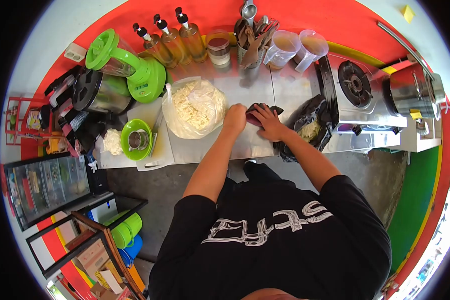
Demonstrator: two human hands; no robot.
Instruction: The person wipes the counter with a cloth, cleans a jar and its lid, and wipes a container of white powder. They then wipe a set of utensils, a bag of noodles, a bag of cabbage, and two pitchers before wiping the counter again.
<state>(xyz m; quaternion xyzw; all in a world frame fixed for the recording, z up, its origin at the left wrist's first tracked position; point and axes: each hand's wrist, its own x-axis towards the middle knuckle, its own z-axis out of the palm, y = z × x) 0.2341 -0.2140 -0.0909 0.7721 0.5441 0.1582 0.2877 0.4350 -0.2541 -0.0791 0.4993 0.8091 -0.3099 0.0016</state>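
Observation:
On the steel counter, my right hand (269, 125) lies with its fingers spread over a dark, purplish cloth or pouch (255, 119), too small to name surely. My left hand (235, 119) is closed just left of that item, and whatever its fingers hold is hidden. Left of it sits a clear plastic bag (195, 110) filled with pale shredded food. A black plastic bag (312, 122) with pale and greenish scraps in it lies to the right of my right hand.
A green bowl (136, 131) with a metal cup and a white cutting board (160, 150) are at the left. Behind stand a green blender (147, 80), pump bottles, a utensil holder (252, 52) and two plastic jugs. At the right is a gas stove (355, 82).

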